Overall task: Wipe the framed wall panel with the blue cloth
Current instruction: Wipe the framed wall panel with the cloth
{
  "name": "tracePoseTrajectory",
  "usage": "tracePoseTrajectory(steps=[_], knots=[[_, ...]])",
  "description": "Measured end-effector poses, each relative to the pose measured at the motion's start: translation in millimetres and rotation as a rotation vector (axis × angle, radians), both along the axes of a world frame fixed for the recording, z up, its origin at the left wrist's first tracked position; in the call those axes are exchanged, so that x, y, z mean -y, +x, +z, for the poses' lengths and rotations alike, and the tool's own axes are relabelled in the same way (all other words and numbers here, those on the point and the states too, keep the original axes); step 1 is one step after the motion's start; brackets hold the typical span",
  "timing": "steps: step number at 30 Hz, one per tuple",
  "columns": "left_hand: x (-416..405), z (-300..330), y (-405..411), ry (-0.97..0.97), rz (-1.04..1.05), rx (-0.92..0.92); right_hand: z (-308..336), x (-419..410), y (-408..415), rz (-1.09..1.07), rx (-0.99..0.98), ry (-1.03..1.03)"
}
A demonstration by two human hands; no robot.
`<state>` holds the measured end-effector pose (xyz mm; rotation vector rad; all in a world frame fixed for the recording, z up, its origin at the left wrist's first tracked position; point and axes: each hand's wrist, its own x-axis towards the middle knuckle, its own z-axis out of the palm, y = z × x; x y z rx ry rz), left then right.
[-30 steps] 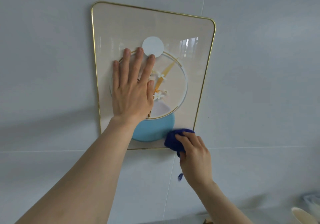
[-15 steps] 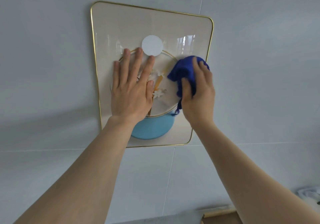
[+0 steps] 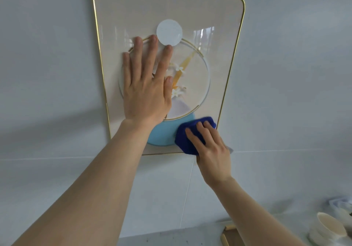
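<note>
A gold-framed wall panel (image 3: 224, 41) with a cream face, a white disc, a ring with flowers and a light blue circle hangs on the grey tiled wall. My left hand (image 3: 146, 85) lies flat on the panel's left half with fingers spread, holding nothing. My right hand (image 3: 211, 146) presses a bunched dark blue cloth (image 3: 187, 138) against the panel's lower right corner, over the bottom frame edge. The cloth covers part of the light blue circle.
A grey counter edge (image 3: 171, 236) runs along the bottom. A wooden tray corner (image 3: 230, 236) sits at the lower right. Beside it stand a cream cup (image 3: 329, 228) and a pale bundle (image 3: 342, 205) near the right edge.
My right hand swept the blue cloth up to the panel's right middle, then back down to the lower right corner. My left hand stayed flat in place. The view moved closer.
</note>
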<state>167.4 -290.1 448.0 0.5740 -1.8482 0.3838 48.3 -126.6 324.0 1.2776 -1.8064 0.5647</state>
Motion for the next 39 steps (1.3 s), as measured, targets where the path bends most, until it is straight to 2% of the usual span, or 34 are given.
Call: tracePoseTrajectory(steps=[5,10,21,25,29,32,39], knots=[[-5,2,3,0.028,-0.004,0.020,-10,-2,8,-0.037,0.121,0.048],[-4,3,6,0.034,-0.002,0.054,-35,-14,15,-0.090,0.247,0.227],[-17,3,18,0.094,-0.023,0.126,-46,-23,15,-0.201,0.396,0.452],[-35,-19,29,0.120,-0.097,0.143,-54,-43,19,-0.215,0.560,0.436],[-56,-51,41,0.155,-0.222,0.129,-48,-57,25,-0.228,0.861,0.340],[-71,-78,49,0.331,-0.328,0.192,-41,-68,31,-0.200,1.061,0.249],[-100,-134,71,0.879,-0.569,0.499,-21,-84,52,-0.042,1.478,-0.009]])
